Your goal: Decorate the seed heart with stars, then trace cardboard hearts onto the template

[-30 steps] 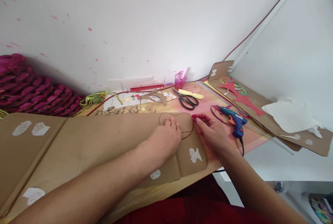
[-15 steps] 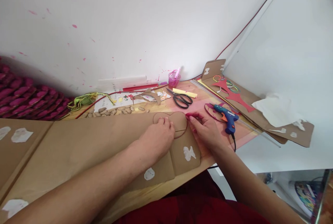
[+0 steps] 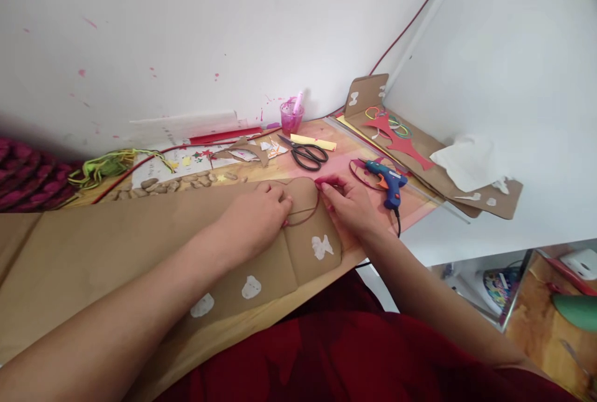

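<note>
A large brown cardboard sheet (image 3: pixel 153 234) lies across the table, with white patches on it. Near its upper right edge is a rounded cardboard shape (image 3: pixel 303 195) with a dark outline. My left hand (image 3: pixel 261 215) rests over the left part of that shape, fingers curled, the thumb and fingertips at its edge. At the shape's upper right, my right hand (image 3: pixel 342 200) pinches something small and reddish at the cardboard's edge; the fingers partly hide it. A blue glue gun (image 3: pixel 392 184) lies just right of my right hand, over a dark pink ring.
Black-handled scissors (image 3: pixel 308 154), a yellow strip (image 3: pixel 313 142) and a pink-stained cup (image 3: pixel 291 117) stand or lie behind my hands. Peanuts (image 3: pixel 158 185) and yellow-green yarn (image 3: pixel 109 165) are at the left. Red paper (image 3: pixel 396 137) and a white cloth (image 3: pixel 466 162) lie on cardboard at the right.
The view has shifted, so objects appear further left and higher. My left hand has turned slightly and its fingers have moved toward the shape's lower left. My right hand keeps its pinch.
</note>
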Available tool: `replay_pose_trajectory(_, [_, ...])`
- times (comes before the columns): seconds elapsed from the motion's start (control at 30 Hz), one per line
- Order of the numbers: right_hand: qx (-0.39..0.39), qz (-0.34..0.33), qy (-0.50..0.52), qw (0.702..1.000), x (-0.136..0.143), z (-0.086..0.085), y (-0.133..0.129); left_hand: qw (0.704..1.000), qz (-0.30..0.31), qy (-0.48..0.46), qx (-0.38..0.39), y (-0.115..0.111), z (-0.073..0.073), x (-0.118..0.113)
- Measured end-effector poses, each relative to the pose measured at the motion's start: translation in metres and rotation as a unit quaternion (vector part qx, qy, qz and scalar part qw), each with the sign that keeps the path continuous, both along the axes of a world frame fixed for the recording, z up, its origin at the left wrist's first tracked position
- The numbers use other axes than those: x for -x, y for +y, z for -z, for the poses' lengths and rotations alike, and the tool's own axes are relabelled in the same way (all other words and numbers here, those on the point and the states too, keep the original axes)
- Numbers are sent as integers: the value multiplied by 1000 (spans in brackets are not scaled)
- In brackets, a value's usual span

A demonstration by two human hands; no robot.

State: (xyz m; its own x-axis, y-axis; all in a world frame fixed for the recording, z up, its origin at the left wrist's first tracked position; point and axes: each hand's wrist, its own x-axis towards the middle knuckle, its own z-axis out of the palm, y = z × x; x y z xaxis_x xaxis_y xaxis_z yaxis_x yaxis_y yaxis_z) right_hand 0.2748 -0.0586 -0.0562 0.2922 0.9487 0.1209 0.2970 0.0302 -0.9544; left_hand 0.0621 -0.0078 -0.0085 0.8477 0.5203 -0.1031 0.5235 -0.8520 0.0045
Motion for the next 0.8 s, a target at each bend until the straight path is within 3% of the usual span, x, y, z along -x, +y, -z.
replay_pose_trajectory(0.6, [3,-1,-8,1000,-2,1,0,1000,-3,-10,-14,-2,5,1])
replay_pose_trajectory(0.7, [-35,-3,-53,998,0,-2,-2,1000,-7,-9,-7,-1,0,3])
replay_pose_trajectory(0.8, [-73,-49,-178,980,1,-8,-2,1000,-3,-10,4,3,-2,5])
